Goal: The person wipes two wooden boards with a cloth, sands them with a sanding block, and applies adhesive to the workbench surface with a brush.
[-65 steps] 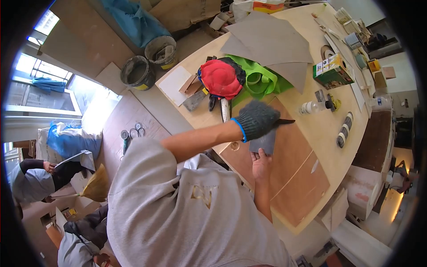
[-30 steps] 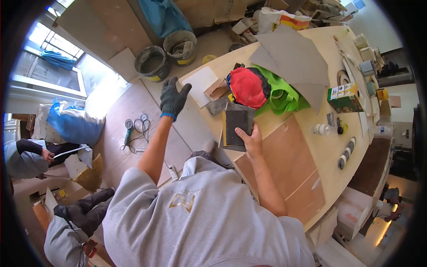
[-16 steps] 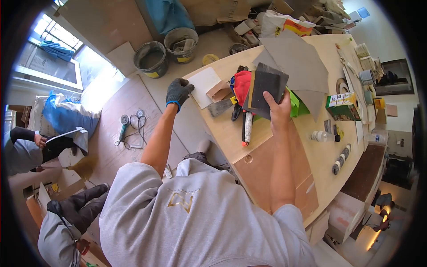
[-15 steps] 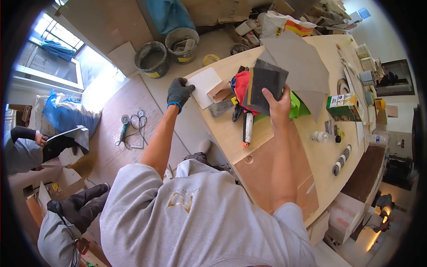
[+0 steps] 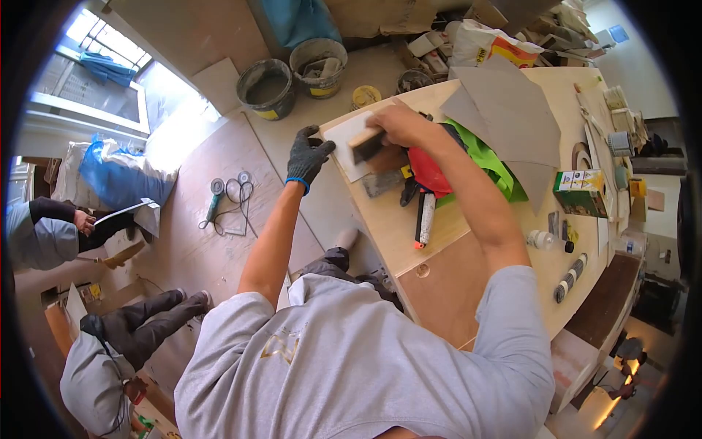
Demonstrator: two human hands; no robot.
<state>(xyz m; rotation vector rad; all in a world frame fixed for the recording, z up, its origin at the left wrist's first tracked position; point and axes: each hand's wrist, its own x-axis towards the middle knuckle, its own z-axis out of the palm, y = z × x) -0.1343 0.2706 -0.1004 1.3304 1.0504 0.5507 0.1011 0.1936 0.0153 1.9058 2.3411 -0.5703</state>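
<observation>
Swung the dark block [image 5: 367, 148] away from in front of the red cap [image 5: 428, 171], over toward its 10 o'clock side and up to the white sheet [image 5: 342, 137] at the near corner of the desk [image 5: 398, 219]. Now hold that block firmly in the bare right grip [image 5: 399, 123], fingers closed around it at about 12 o'clock of the view, tilted and somewhat blurred, pale narrow edge upward; cannot tell whether touching the sheet. Keep the gloved left grip [image 5: 308, 156] at 11 o'clock, beside the sheet's outer corner, thumb and forefinger a little apart; cannot tell whether pinching the edge. Past the block, at 5 o'clock from it, see a grey plate [image 5: 383, 184], then an orange-tipped tool [image 5: 421, 225] lying below the cap. At 2 o'clock of the view, see green cloth [image 5: 504, 179] and grey sheets [image 5: 515, 117] on the desk; at 3 o'clock, a green-and-white box [image 5: 579, 192] and a clear bottle [image 5: 541, 239]. Off the desk at 11 o'clock, see a dark bucket [image 5: 267, 89] and a second bucket [image 5: 319, 67] side by side; at 9 o'clock, a corded tool [image 5: 215, 197] on a pale board [image 5: 183, 234]; at 8 o'clock, a co-worker [image 5: 95, 380] in grey.
</observation>
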